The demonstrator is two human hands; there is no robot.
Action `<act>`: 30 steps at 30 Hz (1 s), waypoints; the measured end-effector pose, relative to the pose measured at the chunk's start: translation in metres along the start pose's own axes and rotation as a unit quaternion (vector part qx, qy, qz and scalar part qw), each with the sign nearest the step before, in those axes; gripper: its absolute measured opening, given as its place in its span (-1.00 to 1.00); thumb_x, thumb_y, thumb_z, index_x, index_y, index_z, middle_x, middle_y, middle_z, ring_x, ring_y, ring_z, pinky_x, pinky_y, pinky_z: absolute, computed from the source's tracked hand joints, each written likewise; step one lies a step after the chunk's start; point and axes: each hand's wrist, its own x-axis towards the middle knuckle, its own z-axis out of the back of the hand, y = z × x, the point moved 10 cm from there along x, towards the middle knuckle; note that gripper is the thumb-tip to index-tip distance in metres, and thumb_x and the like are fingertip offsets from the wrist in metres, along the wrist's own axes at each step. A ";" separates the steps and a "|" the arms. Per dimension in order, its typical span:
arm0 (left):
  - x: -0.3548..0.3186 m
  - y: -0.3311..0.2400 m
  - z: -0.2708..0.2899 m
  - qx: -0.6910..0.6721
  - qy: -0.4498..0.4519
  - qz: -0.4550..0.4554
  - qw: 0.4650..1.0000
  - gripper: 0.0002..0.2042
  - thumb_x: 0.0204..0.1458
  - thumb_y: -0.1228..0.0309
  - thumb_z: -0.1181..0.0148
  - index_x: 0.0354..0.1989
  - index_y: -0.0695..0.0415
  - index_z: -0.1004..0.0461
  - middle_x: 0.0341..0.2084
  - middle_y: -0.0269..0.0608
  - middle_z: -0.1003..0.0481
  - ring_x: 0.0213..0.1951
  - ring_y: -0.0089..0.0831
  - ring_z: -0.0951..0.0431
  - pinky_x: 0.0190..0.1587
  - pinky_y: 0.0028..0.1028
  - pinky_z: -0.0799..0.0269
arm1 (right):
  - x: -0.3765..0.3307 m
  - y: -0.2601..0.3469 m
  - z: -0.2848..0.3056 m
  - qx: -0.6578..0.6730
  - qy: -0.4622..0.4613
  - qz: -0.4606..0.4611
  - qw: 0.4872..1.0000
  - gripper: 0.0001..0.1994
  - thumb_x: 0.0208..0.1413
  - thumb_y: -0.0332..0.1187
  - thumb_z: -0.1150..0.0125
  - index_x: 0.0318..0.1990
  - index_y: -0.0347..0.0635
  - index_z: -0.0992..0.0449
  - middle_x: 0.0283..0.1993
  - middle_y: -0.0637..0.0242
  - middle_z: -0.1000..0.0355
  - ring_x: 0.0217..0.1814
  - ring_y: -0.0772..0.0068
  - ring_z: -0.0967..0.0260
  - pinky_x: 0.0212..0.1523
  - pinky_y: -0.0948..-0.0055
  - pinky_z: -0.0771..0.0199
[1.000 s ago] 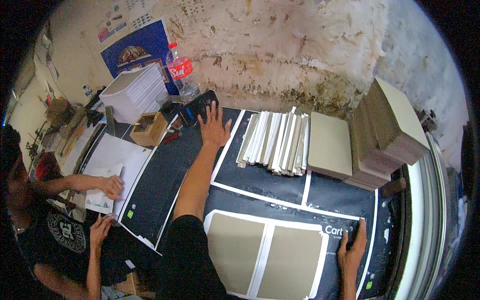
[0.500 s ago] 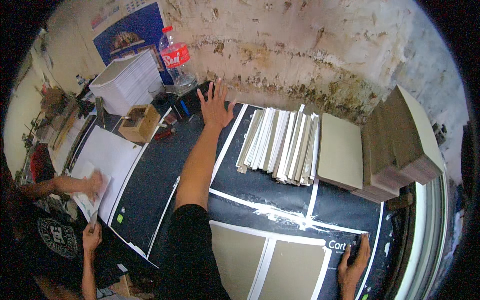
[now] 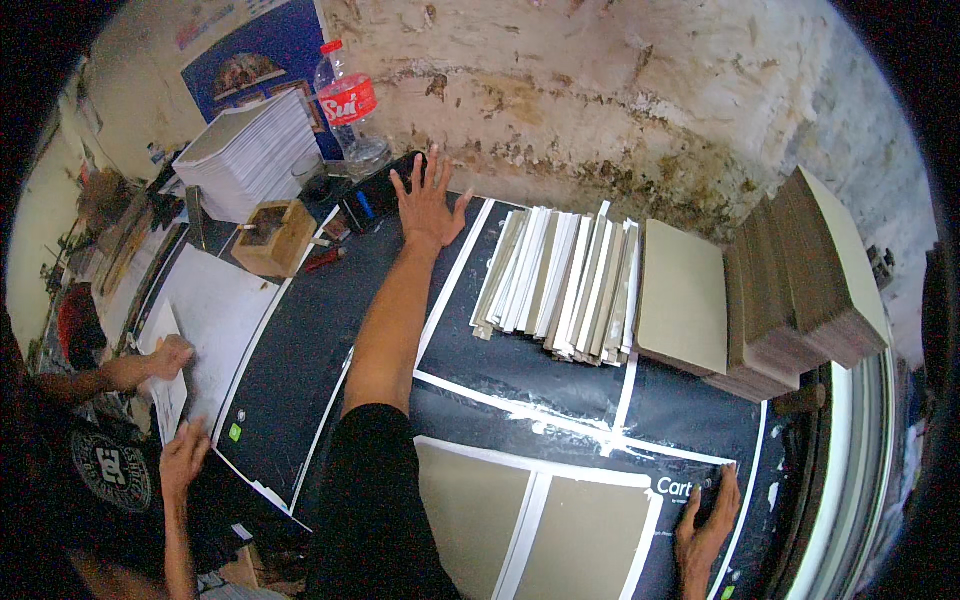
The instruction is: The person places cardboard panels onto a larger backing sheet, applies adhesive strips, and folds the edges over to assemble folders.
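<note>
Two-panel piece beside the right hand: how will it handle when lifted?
The tan panels look like board, so probably stiff. The white band between them looks thin and may hinge. The narrow white margin probably bends easily.

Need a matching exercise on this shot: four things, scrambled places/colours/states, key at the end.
Column 1
1. Wearer's left hand
2. Wearer's right hand
3. Plastic bottle
4. Bundle of strips

Column 2
A. Clear, with a red cap
B. White and grey-brown, lying side by side
C. Fingers spread, near the wall
D. Just right of the two grey panels

Pairs: 1-C, 2-D, 3-A, 4-B
</note>
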 end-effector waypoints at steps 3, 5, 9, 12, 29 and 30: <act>0.002 0.002 0.001 -0.017 -0.011 0.009 1.000 -0.27 0.29 -0.20 0.31 0.56 -0.12 0.04 0.59 -0.29 0.33 0.57 -0.14 0.29 0.45 0.32 0.45 | -0.001 0.000 0.000 -0.004 -0.004 0.004 1.000 -0.45 0.26 -0.47 -0.11 0.39 -0.36 -0.20 0.45 -0.17 -0.17 0.50 -0.19 -0.10 0.49 0.01 -0.02; 0.004 -0.002 0.003 -0.021 -0.015 0.008 1.000 -0.27 0.29 -0.21 0.30 0.56 -0.12 0.03 0.59 -0.28 0.33 0.57 -0.14 0.28 0.45 0.33 0.43 | -0.002 -0.004 0.001 -0.011 -0.007 0.005 1.000 -0.44 0.25 -0.47 -0.12 0.39 -0.36 -0.20 0.45 -0.17 -0.17 0.50 -0.19 -0.10 0.49 0.02 -0.03; -0.001 0.002 0.005 -0.002 -0.081 0.001 0.997 -0.25 0.27 -0.25 0.28 0.55 -0.11 -0.02 0.58 -0.21 0.24 0.56 -0.09 0.17 0.41 0.40 0.40 | -0.002 0.002 0.002 0.009 -0.003 -0.001 1.000 -0.44 0.25 -0.47 -0.11 0.40 -0.35 -0.20 0.45 -0.15 -0.18 0.50 -0.17 -0.10 0.49 0.03 -0.03; -0.002 0.004 -0.002 -0.013 -0.059 0.008 0.998 -0.23 0.26 -0.28 0.30 0.54 -0.09 -0.03 0.58 -0.21 0.23 0.56 -0.09 0.16 0.42 0.38 0.43 | -0.002 0.001 0.001 0.001 -0.003 -0.004 1.000 -0.44 0.25 -0.47 -0.12 0.40 -0.34 -0.21 0.45 -0.13 -0.18 0.50 -0.16 -0.10 0.49 0.04 -0.03; 0.000 0.003 0.002 -0.036 -0.067 0.006 0.997 -0.23 0.26 -0.26 0.26 0.53 -0.06 -0.05 0.58 -0.22 0.20 0.56 -0.14 0.14 0.43 0.35 0.41 | 0.001 0.000 0.002 0.006 0.003 -0.014 1.000 -0.47 0.27 -0.45 -0.10 0.38 -0.36 -0.22 0.44 -0.15 -0.19 0.49 -0.18 -0.11 0.48 0.04 -0.03; -0.001 0.004 0.003 -0.041 -0.074 0.006 0.996 -0.23 0.26 -0.26 0.26 0.53 -0.05 -0.06 0.58 -0.21 0.20 0.55 -0.13 0.13 0.43 0.36 0.41 | 0.000 0.001 0.002 0.004 0.004 -0.015 1.000 -0.47 0.27 -0.45 -0.10 0.38 -0.36 -0.22 0.44 -0.15 -0.19 0.49 -0.18 -0.11 0.48 0.03 -0.03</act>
